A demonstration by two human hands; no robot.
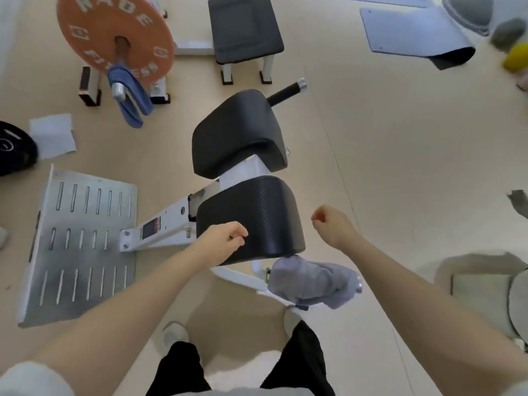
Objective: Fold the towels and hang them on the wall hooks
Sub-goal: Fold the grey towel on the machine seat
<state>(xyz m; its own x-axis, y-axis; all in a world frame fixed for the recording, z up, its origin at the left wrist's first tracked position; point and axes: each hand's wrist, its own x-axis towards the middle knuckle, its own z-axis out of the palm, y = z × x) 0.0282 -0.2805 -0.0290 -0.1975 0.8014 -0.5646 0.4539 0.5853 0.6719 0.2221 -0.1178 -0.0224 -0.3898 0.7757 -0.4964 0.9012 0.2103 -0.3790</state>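
Nearest, the left hand (225, 238) hangs over the lower black seat pad (251, 218) of the gym machine, fingers curled into a loose fist with nothing in its grip. The right hand (328, 224) sits just right of that pad, curled the same way and also empty.

Just below the pad's near right corner, a grey towel (311, 281) lies bunched over a chrome-tipped handle (358, 284). It looks like the closest task item. If it is pulled by one corner, it could snag on the handle's end or slide off onto the floor (400, 167), and a crumpled towel would fold unevenly.

Beyond the pad, to its upper left, a blue towel (128, 92) is draped over the bar end in front of the orange weight plate (114, 38). Tugging it sideways might catch it on the bar's cap. A white cloth (53, 135) lies flat on the floor left of the pad.

No wall hooks show here, and no container is clearly visible, so nothing can be said of contents.
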